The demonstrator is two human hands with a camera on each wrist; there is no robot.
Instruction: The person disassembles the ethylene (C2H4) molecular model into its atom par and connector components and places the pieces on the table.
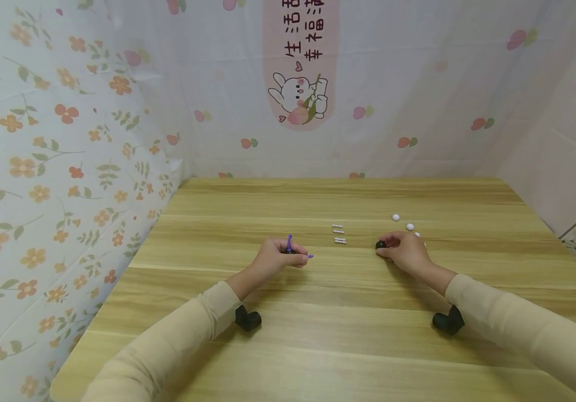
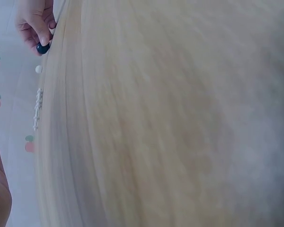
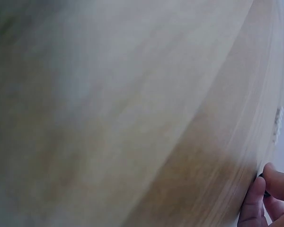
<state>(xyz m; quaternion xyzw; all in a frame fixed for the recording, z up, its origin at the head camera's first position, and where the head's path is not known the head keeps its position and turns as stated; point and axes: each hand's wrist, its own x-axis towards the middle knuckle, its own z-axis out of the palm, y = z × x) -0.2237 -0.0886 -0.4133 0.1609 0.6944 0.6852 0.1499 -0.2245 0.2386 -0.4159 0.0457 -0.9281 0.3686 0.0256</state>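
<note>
My left hand (image 1: 277, 255) pinches a small purple rod-like part (image 1: 289, 240) over the middle of the table. One purple end stands up above the fingers and another sticks out past the fingertips; something dark beside it is mostly hidden by the hand. To the right, my right hand (image 1: 411, 254) pinches a small round black piece (image 1: 380, 244) at table level. In the left wrist view the black piece (image 2: 42, 48) shows as rounded and glossy, under the thumb and fingers. The right wrist view shows little of it between the fingertips (image 3: 256, 187).
Several short white rods (image 1: 338, 231) lie between the hands, a little farther off. White round pieces (image 1: 396, 217) lie beyond the right hand, some partly hidden by it. The wooden table (image 1: 318, 346) ends at a printed curtain (image 1: 217, 111). Black mounts (image 1: 249, 320) hang at both wrists.
</note>
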